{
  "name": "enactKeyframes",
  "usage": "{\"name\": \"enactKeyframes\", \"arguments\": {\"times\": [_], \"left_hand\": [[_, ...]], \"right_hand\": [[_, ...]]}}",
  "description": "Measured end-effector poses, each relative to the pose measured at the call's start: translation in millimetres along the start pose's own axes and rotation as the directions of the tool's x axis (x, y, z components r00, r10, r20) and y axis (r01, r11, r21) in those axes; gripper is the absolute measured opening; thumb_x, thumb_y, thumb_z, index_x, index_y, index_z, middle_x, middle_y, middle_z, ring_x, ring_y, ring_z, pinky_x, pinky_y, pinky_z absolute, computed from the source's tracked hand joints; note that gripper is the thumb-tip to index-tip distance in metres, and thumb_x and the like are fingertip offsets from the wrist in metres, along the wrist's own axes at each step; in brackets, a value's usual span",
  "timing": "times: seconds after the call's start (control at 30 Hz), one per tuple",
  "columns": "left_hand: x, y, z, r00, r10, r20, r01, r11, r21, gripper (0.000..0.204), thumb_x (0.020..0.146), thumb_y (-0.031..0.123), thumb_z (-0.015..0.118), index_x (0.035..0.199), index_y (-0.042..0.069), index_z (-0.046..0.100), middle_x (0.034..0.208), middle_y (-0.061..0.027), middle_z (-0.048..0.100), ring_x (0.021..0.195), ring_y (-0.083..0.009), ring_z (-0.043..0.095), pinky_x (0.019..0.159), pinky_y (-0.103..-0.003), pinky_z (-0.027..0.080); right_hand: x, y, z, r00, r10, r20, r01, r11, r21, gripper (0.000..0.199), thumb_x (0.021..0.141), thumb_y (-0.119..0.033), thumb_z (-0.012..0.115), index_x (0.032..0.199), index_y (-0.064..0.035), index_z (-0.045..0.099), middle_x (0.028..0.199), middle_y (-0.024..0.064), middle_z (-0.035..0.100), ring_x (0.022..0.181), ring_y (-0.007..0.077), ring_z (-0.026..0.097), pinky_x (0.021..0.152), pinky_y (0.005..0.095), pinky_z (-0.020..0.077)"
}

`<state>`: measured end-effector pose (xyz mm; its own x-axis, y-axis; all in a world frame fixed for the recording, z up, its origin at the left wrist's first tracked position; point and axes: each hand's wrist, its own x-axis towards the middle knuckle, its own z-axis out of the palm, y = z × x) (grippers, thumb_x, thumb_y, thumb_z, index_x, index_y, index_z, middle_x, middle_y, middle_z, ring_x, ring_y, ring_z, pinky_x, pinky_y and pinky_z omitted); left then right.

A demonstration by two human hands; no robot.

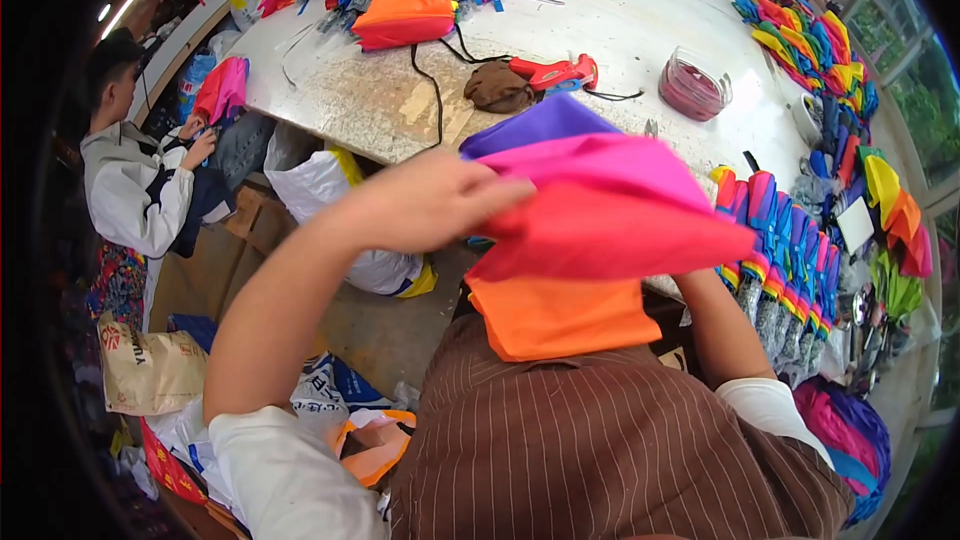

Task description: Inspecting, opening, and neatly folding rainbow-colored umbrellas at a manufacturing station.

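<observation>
In front of my apron is a multicoloured umbrella canopy [610,235], its loose panels purple, pink, red and orange. My left hand [440,200], blurred by motion, reaches across from the left with its fingers closed at the left edge of the red panel. Behind the canopy my right hand is hidden; only my right forearm [718,325] shows, rising to the fabric's underside. The orange panel [560,315] hangs lowest, against the apron [600,440]. No shaft or handle shows.
On the white table [590,0] lie a brown pouch [498,87], a red tool [550,72], a clear tub [695,85] and an orange-red fabric bundle [405,15]. Rolled umbrellas [775,240] stand at the right. A person [140,160] sits at the left beside a white sack [320,185].
</observation>
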<state>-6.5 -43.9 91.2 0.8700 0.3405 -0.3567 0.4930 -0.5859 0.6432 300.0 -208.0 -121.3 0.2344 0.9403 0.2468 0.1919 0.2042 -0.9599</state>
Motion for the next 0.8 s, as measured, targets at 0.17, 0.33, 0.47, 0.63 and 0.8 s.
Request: {"name": "enactKeyframes", "arguments": {"times": [0.17, 0.33, 0.47, 0.63, 0.8], "left_hand": [[10, 22, 32, 0.810, 0.539, -0.233, -0.577, 0.656, -0.486, 0.054, 0.087, 0.037, 0.060, 0.128, 0.004, 0.049, 0.124, -0.0181, 0.055, 0.116, -0.0261, 0.052, 0.097, -0.037, 0.040], [-8, 19, -26, 0.471, 0.545, -0.693, -0.850, 0.070, -0.522, 0.078, 0.091, 0.057, 0.043, 0.142, 0.000, 0.026, 0.144, -0.0220, 0.032, 0.133, -0.0341, 0.034, 0.110, -0.047, 0.025], [-3, -44, -8, 0.984, 0.078, -0.158, -0.170, 0.661, -0.731, 0.059, 0.098, 0.049, 0.032, 0.126, 0.000, 0.049, 0.123, -0.0170, 0.055, 0.114, -0.0221, 0.054, 0.101, -0.036, 0.037], [23, -22, 10, 0.822, 0.207, -0.530, -0.566, 0.396, -0.723, 0.057, 0.097, 0.043, 0.042, 0.134, 0.000, 0.040, 0.129, -0.0107, 0.048, 0.118, -0.0172, 0.045, 0.105, -0.031, 0.030], [3, -8, -15, 0.431, 0.471, -0.770, -0.658, 0.748, 0.089, 0.061, 0.087, 0.026, 0.061, 0.139, 0.006, 0.036, 0.142, -0.0127, 0.039, 0.132, -0.0248, 0.037, 0.109, -0.038, 0.024]], "right_hand": [[-3, -11, 25, 0.914, -0.394, 0.101, 0.297, 0.477, -0.827, 0.036, 0.077, -0.023, 0.060, 0.109, -0.0088, 0.062, 0.098, 0.0108, 0.064, 0.084, 0.0302, 0.060, 0.071, 0.0358, 0.0457], [-20, -7, 9, 0.996, 0.094, -0.008, -0.087, 0.879, -0.468, 0.037, 0.089, -0.026, 0.049, 0.120, -0.0069, 0.043, 0.118, 0.0105, 0.049, 0.108, 0.0230, 0.049, 0.094, 0.0353, 0.0403], [-2, -39, 19, 0.926, -0.366, 0.089, 0.277, 0.502, -0.820, 0.021, 0.073, -0.023, 0.057, 0.088, -0.0089, 0.052, 0.088, 0.0077, 0.053, 0.081, 0.0233, 0.053, 0.075, 0.0361, 0.0415], [7, -42, 38, 0.773, -0.564, 0.291, 0.481, 0.221, -0.849, 0.016, 0.064, -0.022, 0.060, 0.072, -0.0098, 0.053, 0.072, 0.0062, 0.054, 0.069, 0.0252, 0.054, 0.064, 0.0376, 0.0424], [6, -32, 19, 0.882, -0.470, 0.044, 0.247, 0.379, -0.892, 0.016, 0.067, -0.021, 0.061, 0.071, -0.0083, 0.051, 0.068, 0.0086, 0.048, 0.066, 0.0290, 0.051, 0.061, 0.0375, 0.0416]]}}
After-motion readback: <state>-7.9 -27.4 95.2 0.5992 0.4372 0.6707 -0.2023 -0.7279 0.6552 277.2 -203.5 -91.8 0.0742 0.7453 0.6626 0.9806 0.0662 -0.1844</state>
